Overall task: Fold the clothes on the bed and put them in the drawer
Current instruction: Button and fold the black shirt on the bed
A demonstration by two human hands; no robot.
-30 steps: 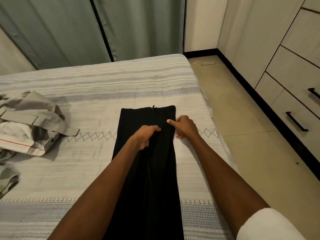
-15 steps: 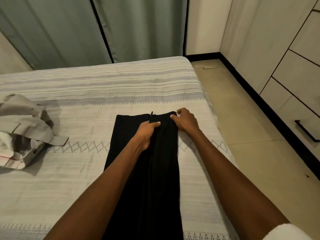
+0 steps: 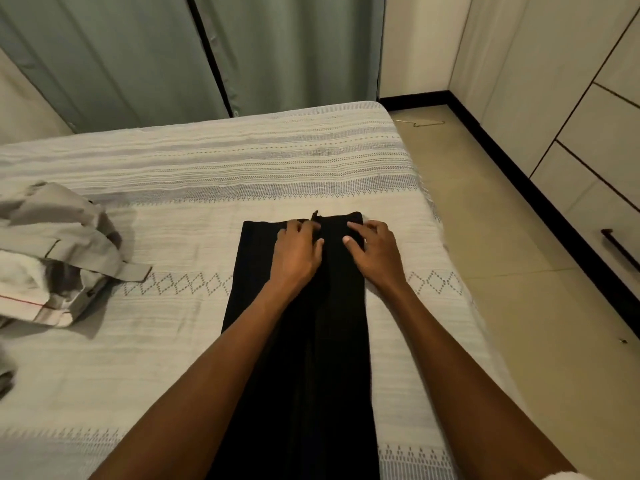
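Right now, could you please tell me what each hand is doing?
Left hand: open, resting flat on the black garment.
Right hand: open, fingers spread on it.

Black trousers [image 3: 304, 341] lie flat in a long strip on the bed [image 3: 214, 168], running from 6 o'clock toward centre. Both hands rest on their far end: left hand [image 3: 298, 252], right hand [image 3: 375, 251], fingers spread. Crumpled grey clothes [image 3: 59, 251] sit at 9 o'clock; a drawer [image 3: 588, 216] at 3 o'clock.
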